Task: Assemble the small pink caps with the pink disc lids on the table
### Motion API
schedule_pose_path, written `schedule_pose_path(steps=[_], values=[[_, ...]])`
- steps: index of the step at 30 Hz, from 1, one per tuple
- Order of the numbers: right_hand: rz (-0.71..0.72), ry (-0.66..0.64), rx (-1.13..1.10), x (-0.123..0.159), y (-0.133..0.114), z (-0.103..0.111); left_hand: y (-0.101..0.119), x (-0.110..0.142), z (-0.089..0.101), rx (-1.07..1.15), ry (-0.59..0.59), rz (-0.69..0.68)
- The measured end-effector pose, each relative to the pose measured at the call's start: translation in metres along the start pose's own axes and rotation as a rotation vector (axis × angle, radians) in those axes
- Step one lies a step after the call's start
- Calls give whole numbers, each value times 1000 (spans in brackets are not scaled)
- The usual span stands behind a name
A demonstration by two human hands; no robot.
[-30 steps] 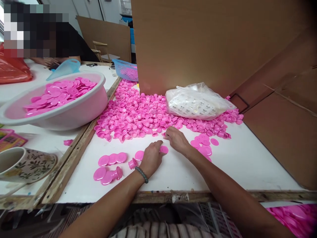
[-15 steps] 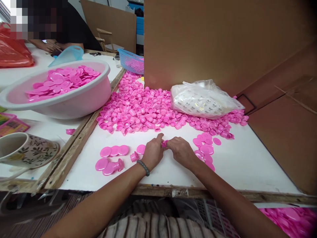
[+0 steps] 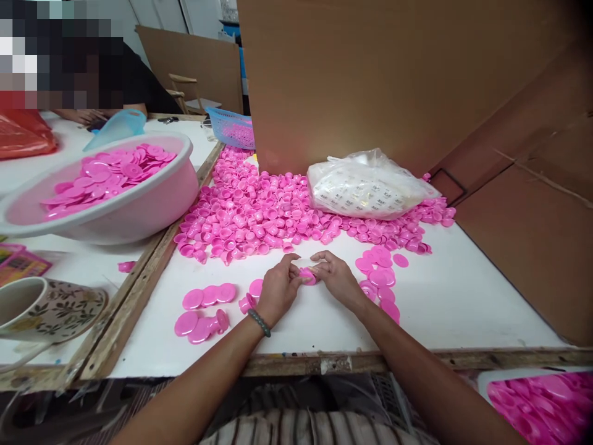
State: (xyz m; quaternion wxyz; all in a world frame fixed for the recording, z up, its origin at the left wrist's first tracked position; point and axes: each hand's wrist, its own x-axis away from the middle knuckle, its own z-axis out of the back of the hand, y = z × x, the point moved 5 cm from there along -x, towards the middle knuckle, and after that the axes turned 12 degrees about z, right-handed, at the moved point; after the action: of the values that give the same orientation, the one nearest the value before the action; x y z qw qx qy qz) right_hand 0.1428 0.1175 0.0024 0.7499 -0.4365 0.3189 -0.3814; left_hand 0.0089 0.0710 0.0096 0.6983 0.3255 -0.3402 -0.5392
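Note:
Both hands meet over the white tabletop (image 3: 324, 334) around one small pink plastic piece (image 3: 307, 275), round and disc-like on the side I see. My left hand (image 3: 280, 285), with a beaded bracelet (image 3: 259, 322) at the wrist, pinches its left edge. My right hand (image 3: 337, 279) grips the right edge between thumb and fingers. Pink discs (image 3: 209, 295) lie in a row to the left, and a tilted pink cup (image 3: 247, 302) stands by my left wrist. More overlapping pink discs (image 3: 382, 278) are right of my right hand.
A heap of small pink cups (image 3: 250, 213) spreads behind my hands, with a clear plastic bag (image 3: 365, 188) on it. A basin of pink discs (image 3: 139, 225) and a floral mug (image 3: 60, 309) stand left. Cardboard (image 3: 343, 80) walls the back and right. Another person's hand (image 3: 88, 116) rests far left.
The pink piece between my hands has turned so its round flat face shows, and my fingers have shifted around it. The whole view has shifted slightly.

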Motion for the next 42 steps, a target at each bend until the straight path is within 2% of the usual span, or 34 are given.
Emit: schedule_pose_path(steps=[1,3,5,8,11,17,22,26,32,37,42], values=[[-41,6,-54,1,3,0,0,-1,1,41,-8,27],[2,8,-44,1,2,2,-2,-4,0,112,-40,103],[141,-22,38,1,-1,4,-5,-9,-1,160,-76,205],[363,-136,206,5,-6,3,-10,-16,-2,162,-125,337],[459,-197,382,7,-7,2,-12,-22,-1,89,-158,418],[487,-291,569,2,-11,-1,-17,-26,-7,204,-258,548],[448,-245,463,4,-9,-1,-18,-27,-9,270,-330,581],[450,-222,376,9,-10,-3,-14,-26,-9,309,-307,528],[365,-119,427,7,-15,6,-10,-14,-12,462,-278,493],[416,-243,372,9,-14,3,-14,-13,-12,497,-289,495],[366,-245,317,6,-6,3,-18,-15,-13,490,-282,563]])
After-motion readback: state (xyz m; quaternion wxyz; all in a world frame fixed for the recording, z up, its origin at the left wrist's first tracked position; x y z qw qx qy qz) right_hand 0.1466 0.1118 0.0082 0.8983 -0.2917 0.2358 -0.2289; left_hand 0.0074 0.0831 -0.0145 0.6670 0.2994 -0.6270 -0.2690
